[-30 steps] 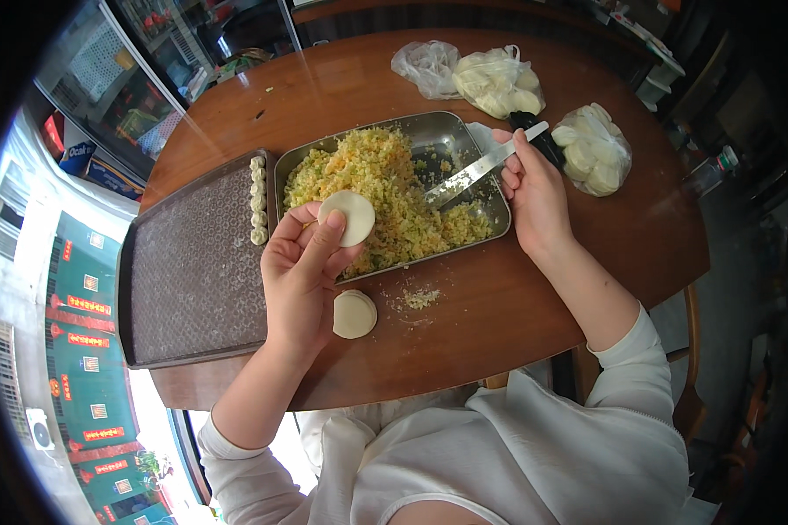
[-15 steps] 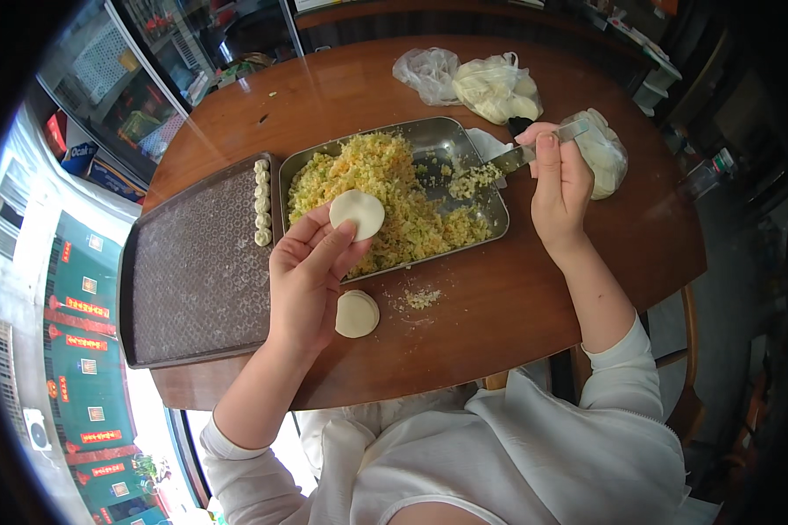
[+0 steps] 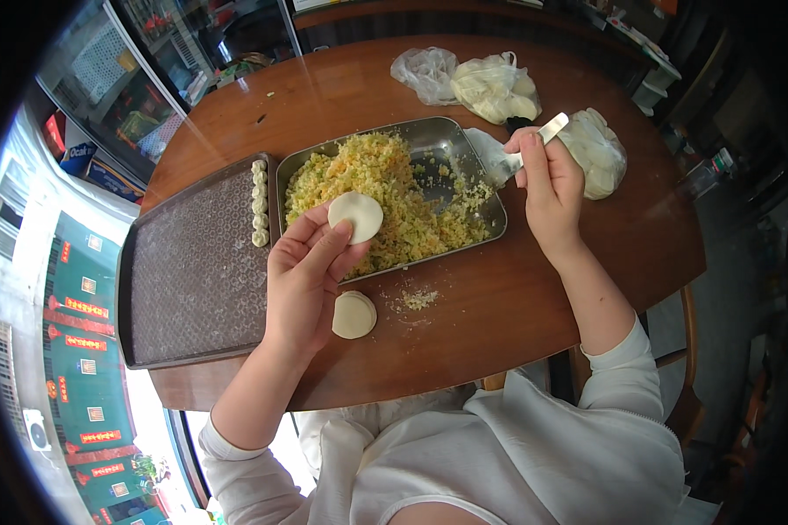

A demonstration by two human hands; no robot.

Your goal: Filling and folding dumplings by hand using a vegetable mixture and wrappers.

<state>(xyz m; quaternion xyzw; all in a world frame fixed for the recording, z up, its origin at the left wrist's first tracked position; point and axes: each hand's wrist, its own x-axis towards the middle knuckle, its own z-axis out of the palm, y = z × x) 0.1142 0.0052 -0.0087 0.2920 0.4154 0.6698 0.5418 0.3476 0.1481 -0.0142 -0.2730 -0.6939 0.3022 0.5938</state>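
Note:
Between the thumb and fingers of my left hand (image 3: pixel 302 276) is a round white dumpling wrapper (image 3: pixel 356 216), held flat above the near-left side of a metal tray (image 3: pixel 466 144). That tray contains a heap of chopped yellow-green filling (image 3: pixel 359 171). My right hand (image 3: pixel 553 197) is closed around a flat metal spatula (image 3: pixel 554 128), its handle end sticking up past the fingers. The blade tilts down at the tray's right rim; its tip is hard to make out. A small stack of wrappers (image 3: pixel 355 313) lies on the table below my left hand.
A dark patterned baking tray (image 3: pixel 193 262) stands at left, with a row of small dumplings (image 3: pixel 260 203) along its right side. Plastic bags of wrappers (image 3: pixel 497 90) (image 3: pixel 597 156) sit at the back and right. Crumbs and flour (image 3: pixel 418 300) dust the wooden table (image 3: pixel 464 341).
My right hand has shifted slightly left and turned the spatula, so its handle rises more steeply and its blade points down at the tray's right side. My left hand holds the wrapper almost still.

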